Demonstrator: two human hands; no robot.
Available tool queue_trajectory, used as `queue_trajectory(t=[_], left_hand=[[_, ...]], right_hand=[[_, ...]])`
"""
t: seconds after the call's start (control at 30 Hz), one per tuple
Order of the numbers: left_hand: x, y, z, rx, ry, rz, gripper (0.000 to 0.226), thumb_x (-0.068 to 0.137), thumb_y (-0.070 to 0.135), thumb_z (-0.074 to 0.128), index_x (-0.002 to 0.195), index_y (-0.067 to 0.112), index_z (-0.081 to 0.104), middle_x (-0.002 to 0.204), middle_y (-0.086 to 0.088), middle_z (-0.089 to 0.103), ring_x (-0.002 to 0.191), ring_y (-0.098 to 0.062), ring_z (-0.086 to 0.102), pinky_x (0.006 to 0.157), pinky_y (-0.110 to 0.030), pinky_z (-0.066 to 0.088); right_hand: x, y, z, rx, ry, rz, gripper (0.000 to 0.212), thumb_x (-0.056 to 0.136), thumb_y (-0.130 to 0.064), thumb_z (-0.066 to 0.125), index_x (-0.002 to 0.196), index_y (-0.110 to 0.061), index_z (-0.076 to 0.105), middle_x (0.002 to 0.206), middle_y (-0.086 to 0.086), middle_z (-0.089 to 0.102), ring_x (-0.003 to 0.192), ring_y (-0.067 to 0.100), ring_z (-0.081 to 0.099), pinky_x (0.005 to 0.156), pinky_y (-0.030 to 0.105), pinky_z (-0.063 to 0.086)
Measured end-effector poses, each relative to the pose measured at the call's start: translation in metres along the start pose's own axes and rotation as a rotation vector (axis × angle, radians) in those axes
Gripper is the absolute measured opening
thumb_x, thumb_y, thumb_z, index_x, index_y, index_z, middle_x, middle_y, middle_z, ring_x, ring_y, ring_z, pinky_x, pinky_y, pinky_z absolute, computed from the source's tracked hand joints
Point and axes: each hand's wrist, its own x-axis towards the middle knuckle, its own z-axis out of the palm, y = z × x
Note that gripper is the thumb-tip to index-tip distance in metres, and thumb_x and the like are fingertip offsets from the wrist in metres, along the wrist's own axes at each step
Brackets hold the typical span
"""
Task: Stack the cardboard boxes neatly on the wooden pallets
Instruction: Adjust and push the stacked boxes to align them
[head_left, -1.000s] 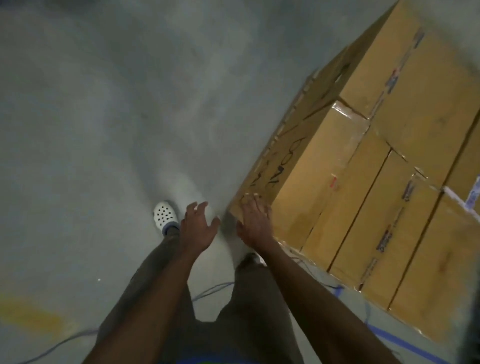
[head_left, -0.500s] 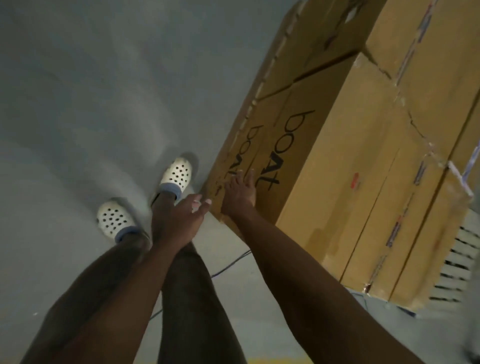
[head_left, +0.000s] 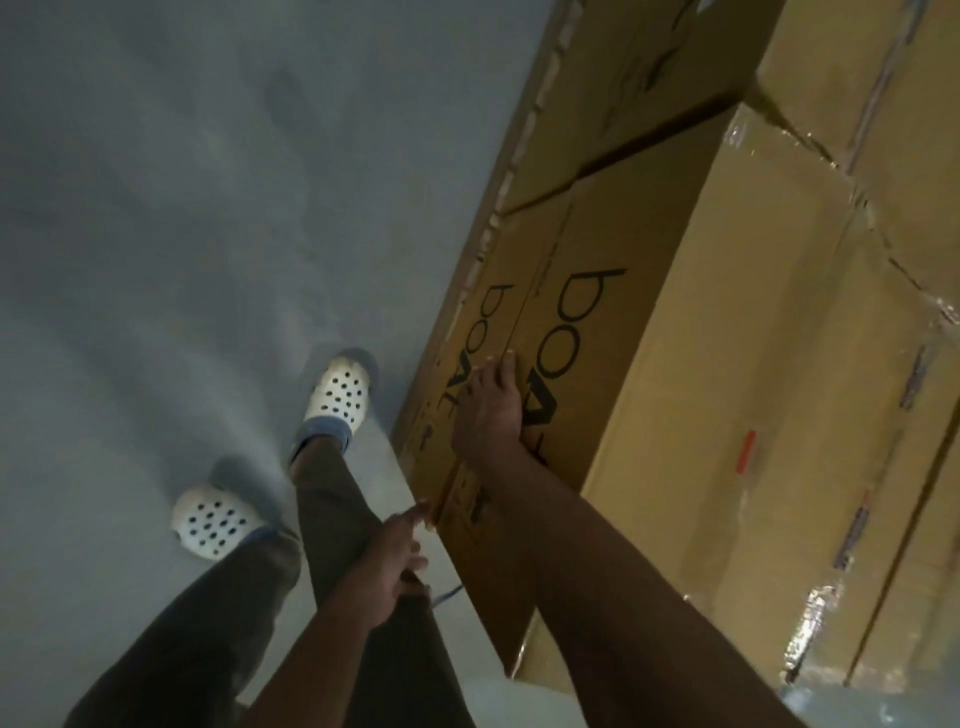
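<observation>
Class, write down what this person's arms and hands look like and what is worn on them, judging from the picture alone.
The left forearm and right forearm are bare; no sleeve reaches into view. The left hand and right hand wear no gloves; no watch, ring or band shows in this dim picture. Below: dark grey trousers, white perforated clogs.

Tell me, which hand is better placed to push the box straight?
Probably the right. The right hand lies flat on the printed side of the box; the left hand is lower, fingertips only near its corner.
</observation>
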Motion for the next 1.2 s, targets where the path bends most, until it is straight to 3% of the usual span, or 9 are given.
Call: queue_trajectory(t=[0.1, 0.23, 0.37, 0.5, 0.63, 0.77, 0.83, 0.93, 1.2], left_hand=[[0.001, 0.001, 0.015, -0.295, -0.122, -0.154, 0.042, 0.098, 0.04, 0.06, 0.128, 0.013, 0.052, 0.125, -0.024, 0.058, 0.111, -0.045, 0.061, 0.09, -0.064, 0.053], [0.01, 0.012, 0.035, -0.54, -0.058, -0.22, 0.049, 0.093, 0.039, 0.063, 0.132, 0.01, 0.056, 0.117, -0.02, 0.061, 0.1, -0.039, 0.06, 0.069, -0.05, 0.058], [0.002, 0.031, 0.032, -0.603, -0.037, -0.256, 0.046, 0.095, 0.041, 0.061, 0.127, 0.008, 0.057, 0.122, -0.023, 0.06, 0.108, -0.042, 0.058, 0.088, -0.054, 0.052], [-0.02, 0.086, 0.033, -0.291, 0.222, -0.09, 0.029, 0.105, 0.023, 0.05, 0.121, 0.0, 0.056, 0.113, -0.017, 0.055, 0.089, -0.025, 0.052, 0.097, -0.044, 0.041], [-0.024, 0.171, 0.041, -0.112, 0.249, 0.175, 0.04, 0.104, 0.028, 0.051, 0.137, 0.008, 0.054, 0.14, -0.016, 0.055, 0.125, -0.032, 0.052, 0.106, -0.046, 0.042], [-0.024, 0.245, 0.056, 0.067, 0.178, 0.433, 0.035, 0.101, 0.03, 0.056, 0.133, 0.016, 0.062, 0.135, -0.008, 0.061, 0.125, -0.027, 0.054, 0.093, -0.037, 0.044], [-0.027, 0.271, 0.065, 0.078, 0.122, 0.461, 0.032, 0.1, 0.026, 0.057, 0.129, 0.019, 0.066, 0.132, -0.005, 0.063, 0.123, -0.023, 0.056, 0.106, -0.041, 0.044], [-0.031, 0.294, 0.071, 0.066, 0.086, 0.416, 0.02, 0.098, 0.018, 0.057, 0.115, 0.021, 0.069, 0.118, -0.006, 0.069, 0.104, -0.018, 0.061, 0.095, -0.034, 0.047], [-0.064, 0.338, 0.05, 0.249, 0.077, 0.309, 0.02, 0.102, 0.016, 0.052, 0.094, 0.031, 0.064, 0.104, 0.0, 0.068, 0.098, -0.019, 0.061, 0.087, -0.035, 0.046]], right_hand=[[0.024, 0.036, -0.02, 0.087, -0.002, 0.045, 0.067, 0.106, -0.051, 0.028, 0.159, -0.011, 0.026, 0.166, 0.02, 0.017, 0.153, 0.043, 0.007, 0.116, 0.071, -0.005], [0.045, 0.078, -0.047, 0.114, -0.003, 0.058, 0.069, 0.106, -0.054, 0.028, 0.16, -0.01, 0.025, 0.167, 0.019, 0.016, 0.154, 0.043, 0.004, 0.117, 0.071, -0.006], [0.066, 0.113, -0.066, 0.119, -0.006, 0.101, 0.066, 0.106, -0.05, 0.028, 0.159, -0.011, 0.028, 0.166, 0.019, 0.019, 0.154, 0.042, 0.008, 0.116, 0.072, -0.007], [0.078, 0.14, -0.078, 0.128, 0.082, 0.19, 0.062, 0.107, -0.044, 0.023, 0.16, -0.012, 0.025, 0.167, 0.018, 0.016, 0.154, 0.042, 0.007, 0.116, 0.071, -0.009], [0.085, 0.171, -0.1, 0.137, 0.172, 0.252, 0.073, 0.105, -0.049, 0.029, 0.162, -0.009, 0.007, 0.169, 0.017, 0.002, 0.155, 0.04, -0.005, 0.119, 0.067, -0.01], [0.1, 0.213, -0.111, 0.01, 0.223, 0.333, 0.079, 0.102, -0.055, 0.029, 0.161, -0.006, 0.008, 0.168, 0.02, -0.001, 0.154, 0.043, -0.007, 0.12, 0.065, -0.004], [0.107, 0.226, -0.107, -0.084, 0.159, 0.344, 0.077, 0.1, -0.058, 0.032, 0.159, -0.009, 0.024, 0.166, 0.023, 0.011, 0.154, 0.046, 0.001, 0.118, 0.068, -0.005], [0.108, 0.233, -0.106, -0.145, 0.078, 0.299, 0.075, 0.101, -0.058, 0.029, 0.157, -0.007, 0.03, 0.163, 0.026, 0.023, 0.151, 0.048, 0.012, 0.115, 0.072, -0.006], [0.108, 0.235, -0.109, 0.074, 0.021, 0.322, 0.077, 0.104, -0.051, 0.019, 0.16, 0.0, 0.008, 0.166, 0.027, -0.003, 0.152, 0.049, -0.007, 0.119, 0.064, -0.006]])
